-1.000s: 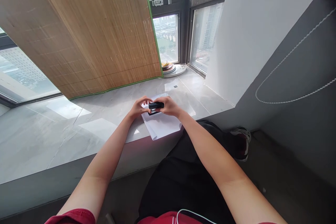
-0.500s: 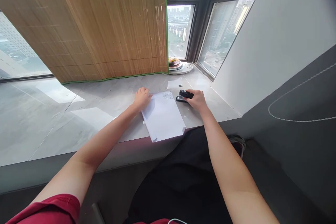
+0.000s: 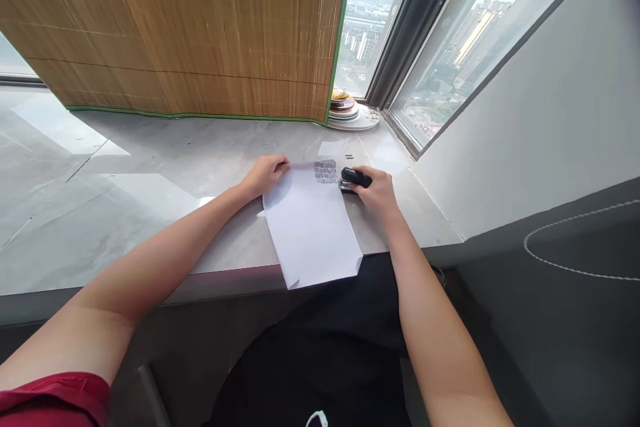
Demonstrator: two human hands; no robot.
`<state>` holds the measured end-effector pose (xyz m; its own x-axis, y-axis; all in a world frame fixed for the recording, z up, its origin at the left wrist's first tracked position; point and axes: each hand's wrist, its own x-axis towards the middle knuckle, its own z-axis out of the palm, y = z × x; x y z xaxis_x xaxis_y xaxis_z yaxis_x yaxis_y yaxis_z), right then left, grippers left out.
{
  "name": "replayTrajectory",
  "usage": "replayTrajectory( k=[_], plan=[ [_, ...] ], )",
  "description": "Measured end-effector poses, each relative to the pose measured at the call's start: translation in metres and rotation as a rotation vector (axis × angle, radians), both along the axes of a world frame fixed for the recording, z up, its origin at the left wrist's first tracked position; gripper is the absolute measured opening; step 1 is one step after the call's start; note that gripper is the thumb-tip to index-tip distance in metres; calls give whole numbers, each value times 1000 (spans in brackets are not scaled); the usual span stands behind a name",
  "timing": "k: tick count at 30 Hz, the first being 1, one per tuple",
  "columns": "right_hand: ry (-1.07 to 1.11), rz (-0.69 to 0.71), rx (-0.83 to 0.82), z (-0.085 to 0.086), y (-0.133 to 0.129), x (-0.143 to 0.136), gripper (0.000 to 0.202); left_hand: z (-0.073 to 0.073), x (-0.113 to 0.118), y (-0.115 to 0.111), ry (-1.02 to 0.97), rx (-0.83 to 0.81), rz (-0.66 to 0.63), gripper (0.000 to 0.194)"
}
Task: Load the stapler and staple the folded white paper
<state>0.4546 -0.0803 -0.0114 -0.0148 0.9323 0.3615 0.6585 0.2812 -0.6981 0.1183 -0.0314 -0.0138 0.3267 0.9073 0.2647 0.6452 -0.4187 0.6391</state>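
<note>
White paper (image 3: 311,233) lies on the windowsill, its near end sticking out past the front edge with the corners curled. Close rows of staples (image 3: 325,172) cover a patch at its far right corner. My left hand (image 3: 269,173) pinches the paper's far left corner between thumb and fingers. In my right hand (image 3: 376,188) is a black stapler (image 3: 355,177), its jaw pointing left at the paper's right edge beside the staple rows. Whether the jaw overlaps the paper I cannot tell. Two short strips of staples (image 3: 349,157) lie just beyond the stapler.
A stack of plates (image 3: 350,115) stands in the far corner by the window. The bamboo blind (image 3: 200,33) hangs down over the back of the grey tiled sill (image 3: 165,153). A white wall (image 3: 505,107) closes off the right side, with a bead cord (image 3: 530,255) looping there.
The stapler has come up against the paper's right edge; earlier a small gap lay between them. My left hand has closed on the paper's corner. The camera view has shifted.
</note>
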Motion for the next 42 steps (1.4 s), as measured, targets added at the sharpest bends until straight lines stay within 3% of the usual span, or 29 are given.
replayTrajectory(
  k=[7,11,14,17,20,26,42],
  plan=[
    [-3,68,-21,7,-9,-14,34,2,7,-7,89,-20,-7,27],
    [-50,117,1,11,-16,-20,37,3,14,-17,226,117,-9,29],
    [-100,159,42,16,-20,-26,42,5,22,-32,295,218,-143,35],
    [-87,215,56,21,-22,-30,39,6,30,-51,395,176,-332,49],
    [-50,250,63,22,-21,-33,33,5,38,-68,499,95,-417,68],
    [-94,285,47,19,-20,-37,35,2,49,-82,531,46,-424,77],
    [-332,233,75,15,-21,-50,41,4,53,-83,501,-15,-427,77]
  ],
)
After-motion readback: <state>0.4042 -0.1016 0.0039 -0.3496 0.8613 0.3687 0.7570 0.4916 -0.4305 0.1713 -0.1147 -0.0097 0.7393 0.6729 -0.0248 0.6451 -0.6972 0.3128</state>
